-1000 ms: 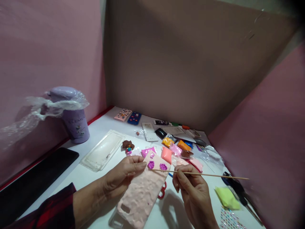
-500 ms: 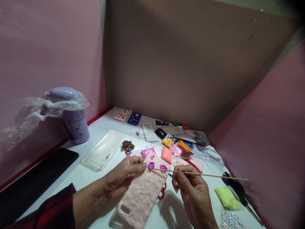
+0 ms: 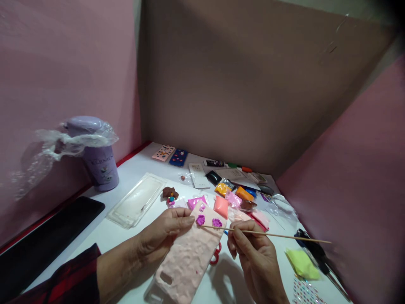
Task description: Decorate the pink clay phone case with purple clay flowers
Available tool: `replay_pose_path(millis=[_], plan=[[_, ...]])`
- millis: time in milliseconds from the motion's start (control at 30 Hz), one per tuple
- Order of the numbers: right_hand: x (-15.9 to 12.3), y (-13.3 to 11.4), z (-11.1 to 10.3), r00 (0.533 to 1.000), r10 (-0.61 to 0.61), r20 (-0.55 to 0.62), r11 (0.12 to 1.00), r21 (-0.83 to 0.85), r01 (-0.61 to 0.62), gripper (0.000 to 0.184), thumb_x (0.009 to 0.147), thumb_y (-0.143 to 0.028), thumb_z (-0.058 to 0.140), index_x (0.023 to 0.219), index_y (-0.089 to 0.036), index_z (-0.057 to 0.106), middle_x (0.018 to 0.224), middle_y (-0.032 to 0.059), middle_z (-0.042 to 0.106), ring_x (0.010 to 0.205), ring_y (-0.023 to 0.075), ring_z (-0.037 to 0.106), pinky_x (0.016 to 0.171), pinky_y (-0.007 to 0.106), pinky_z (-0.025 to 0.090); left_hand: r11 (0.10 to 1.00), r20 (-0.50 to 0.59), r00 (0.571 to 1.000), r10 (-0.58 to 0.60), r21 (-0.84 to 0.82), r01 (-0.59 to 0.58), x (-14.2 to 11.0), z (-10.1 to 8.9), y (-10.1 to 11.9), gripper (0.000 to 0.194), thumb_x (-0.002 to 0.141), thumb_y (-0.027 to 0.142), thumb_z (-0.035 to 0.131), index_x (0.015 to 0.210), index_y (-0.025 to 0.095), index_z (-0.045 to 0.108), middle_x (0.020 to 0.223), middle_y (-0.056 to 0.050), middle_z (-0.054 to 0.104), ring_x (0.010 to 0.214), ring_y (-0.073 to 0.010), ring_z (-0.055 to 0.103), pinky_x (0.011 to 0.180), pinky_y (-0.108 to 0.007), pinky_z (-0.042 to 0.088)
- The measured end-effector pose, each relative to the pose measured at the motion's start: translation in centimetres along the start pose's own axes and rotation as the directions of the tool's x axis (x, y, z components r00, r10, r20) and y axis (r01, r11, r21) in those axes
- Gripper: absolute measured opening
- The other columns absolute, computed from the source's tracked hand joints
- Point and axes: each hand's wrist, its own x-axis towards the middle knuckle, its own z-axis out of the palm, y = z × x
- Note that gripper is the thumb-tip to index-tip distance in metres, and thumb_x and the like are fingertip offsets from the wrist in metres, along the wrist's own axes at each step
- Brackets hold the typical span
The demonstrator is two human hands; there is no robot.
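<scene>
A phone case (image 3: 186, 257) coated in bumpy pale pink clay is tilted up in front of me, its camera cutout toward the bottom. My left hand (image 3: 175, 228) grips its upper left edge, thumb on the face. Two magenta clay flowers (image 3: 217, 222) and a small pink piece (image 3: 201, 208) sit near its top end. Between thumb and fingers, my right hand (image 3: 253, 249) pinches a thin wooden skewer (image 3: 284, 236). The skewer's tip is at the lower edge of the left flower (image 3: 200, 219); whether it touches is too small to tell.
Beyond the case lie several clay packets (image 3: 220, 207), brown clay (image 3: 170, 193) and decorated cases (image 3: 179, 157). A clear plastic tray (image 3: 137, 200), a purple tumbler (image 3: 101, 166) and a black slab (image 3: 53, 245) are left. Yellow clay (image 3: 303, 264) and gem stickers (image 3: 306, 291) are right.
The skewer has tilted slightly, its far end a little lower, and its tip has shifted slightly down by the left flower. My left hand and the case stay nearly still.
</scene>
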Motion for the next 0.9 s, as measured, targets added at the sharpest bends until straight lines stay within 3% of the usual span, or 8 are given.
replay_pose_path(millis=[367, 500, 700, 900], plan=[[-0.18, -0.14, 0.21, 1.000, 0.009, -0.001, 1.000, 0.005, -0.009, 0.013, 0.077, -0.029, 0.071, 0.075, -0.018, 0.064, 0.063, -0.0025, 0.056, 0.052, 0.0074, 0.048, 0.049, 0.020, 0.037, 1.000, -0.009, 1.000, 0.001, 0.026, -0.001, 0.03, -0.08, -0.10, 0.016, 0.075, 0.019, 0.067, 0.088, 0.010, 0.063, 0.079, -0.009, 0.065, 0.082, -0.0242, 0.064, 0.085, -0.041, 0.045], [-0.22, -0.26, 0.20, 1.000, 0.005, 0.003, 1.000, 0.023, -0.006, 0.015, 0.076, -0.030, 0.071, 0.072, -0.018, 0.062, 0.062, -0.0022, 0.055, 0.051, 0.0078, 0.047, 0.048, 0.021, 0.036, 1.000, -0.010, 1.000, -0.003, 0.015, 0.003, -0.05, -0.02, -0.06, 0.016, 0.074, 0.020, 0.069, 0.086, 0.011, 0.063, 0.085, -0.011, 0.067, 0.078, -0.0216, 0.064, 0.081, -0.038, 0.046], [-0.21, -0.42, 0.33, 1.000, 0.004, -0.007, 0.999, 0.032, -0.004, 0.015, 0.076, -0.030, 0.072, 0.071, -0.018, 0.063, 0.064, -0.0021, 0.056, 0.050, 0.0074, 0.047, 0.048, 0.021, 0.036, 0.998, -0.046, 0.999, 0.016, 0.064, -0.013, -0.15, 0.17, 0.17, 0.017, 0.069, 0.023, 0.073, 0.078, 0.012, 0.064, 0.070, -0.005, 0.062, 0.068, -0.0167, 0.060, 0.073, -0.032, 0.046], [-0.21, -0.49, 0.36, 1.000, -0.005, -0.005, 1.000, 0.030, 0.005, 0.014, 0.076, -0.029, 0.071, 0.071, -0.018, 0.063, 0.063, -0.0022, 0.055, 0.051, 0.0075, 0.048, 0.048, 0.021, 0.035, 0.994, -0.049, 0.998, 0.028, 0.108, -0.023, -0.01, 0.03, 0.02, 0.014, 0.072, 0.022, 0.070, 0.079, 0.012, 0.062, 0.074, -0.005, 0.062, 0.065, -0.0133, 0.057, 0.068, -0.028, 0.043]])
